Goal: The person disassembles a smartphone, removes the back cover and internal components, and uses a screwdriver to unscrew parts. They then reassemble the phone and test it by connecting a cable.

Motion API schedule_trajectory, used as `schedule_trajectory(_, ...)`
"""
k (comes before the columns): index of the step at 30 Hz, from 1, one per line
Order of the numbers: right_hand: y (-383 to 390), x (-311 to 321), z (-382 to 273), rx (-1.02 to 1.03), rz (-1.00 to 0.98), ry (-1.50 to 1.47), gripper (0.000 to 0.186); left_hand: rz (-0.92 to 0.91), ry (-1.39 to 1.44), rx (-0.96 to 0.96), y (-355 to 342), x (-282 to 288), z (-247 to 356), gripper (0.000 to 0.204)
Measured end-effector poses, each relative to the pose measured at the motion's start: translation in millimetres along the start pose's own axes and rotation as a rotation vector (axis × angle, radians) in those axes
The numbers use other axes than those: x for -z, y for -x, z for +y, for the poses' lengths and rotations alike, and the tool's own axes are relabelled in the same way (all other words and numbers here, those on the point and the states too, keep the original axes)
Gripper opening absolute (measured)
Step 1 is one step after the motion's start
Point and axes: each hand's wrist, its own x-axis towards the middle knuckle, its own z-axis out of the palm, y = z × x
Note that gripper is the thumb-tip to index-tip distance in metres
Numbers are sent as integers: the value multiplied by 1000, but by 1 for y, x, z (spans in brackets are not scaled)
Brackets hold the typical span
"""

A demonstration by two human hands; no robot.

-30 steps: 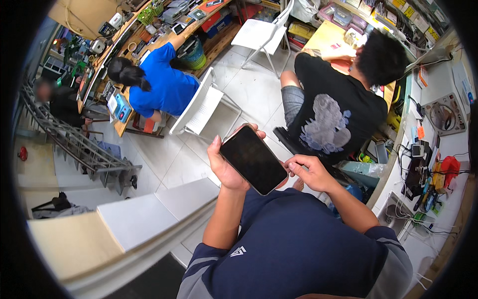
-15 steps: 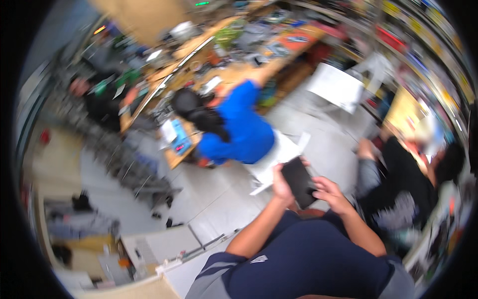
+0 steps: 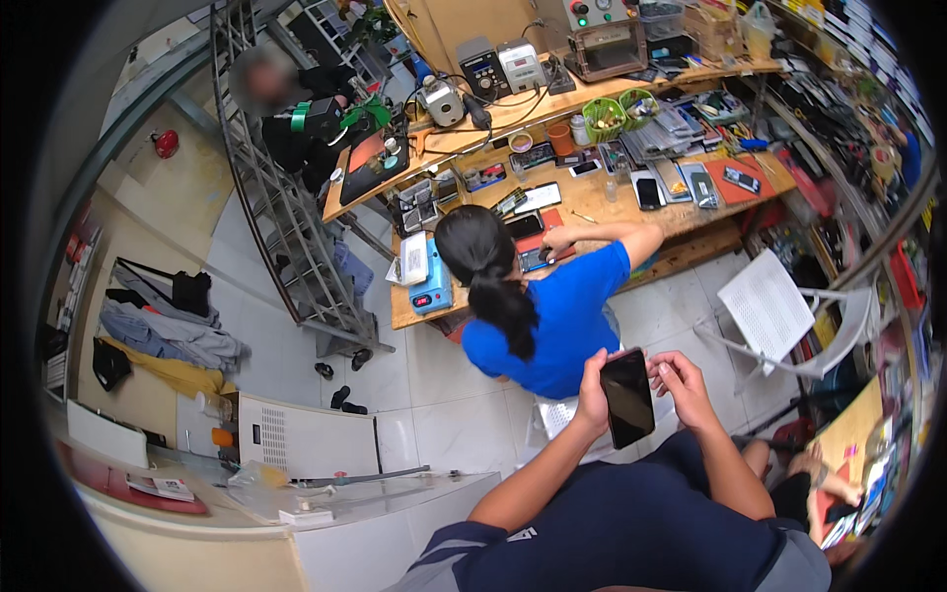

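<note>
My left hand (image 3: 592,400) is closed around the left edge of a black smartphone (image 3: 629,400), its dark, glossy screen facing up. The phone is held upright in front of my torso. Close by its upper right edge is my right hand (image 3: 688,392), with thumb and fingers curled together in a pinch. Whatever sits between those fingertips, if anything, is too small to make out.
Ahead, a person in a blue shirt (image 3: 562,311) sits at a wooden workbench (image 3: 681,222) strewn with phones and tools. A white folding chair (image 3: 767,306) stands to the right. At the far left is another person behind a metal railing (image 3: 258,212); a white cabinet (image 3: 316,434) is nearer left.
My right hand has moved from over the phone's lower right part to beside its upper right edge. The left hand keeps its hold. My view has turned, and the earlier blur is gone.
</note>
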Motion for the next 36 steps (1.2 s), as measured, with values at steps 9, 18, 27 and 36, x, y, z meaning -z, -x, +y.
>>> schedule_trajectory(9, -144, 177, -16, -88, -431, 107, 31, 321, 82, -152, -139, -116, -79, 51)
schedule_trajectory(18, -195, 265, -52, -242, -502, -253, 44, 377, 69, -242, -228, -194, -68, 52)
schedule_trajectory(27, -206, 310, -64, -455, -466, -389, 37, 572, -72, -342, -278, -221, -95, 50)
schedule_trajectory(36, -257, 325, -117, -258, -442, -478, 69, 370, -55, -399, -306, -230, -48, 34)
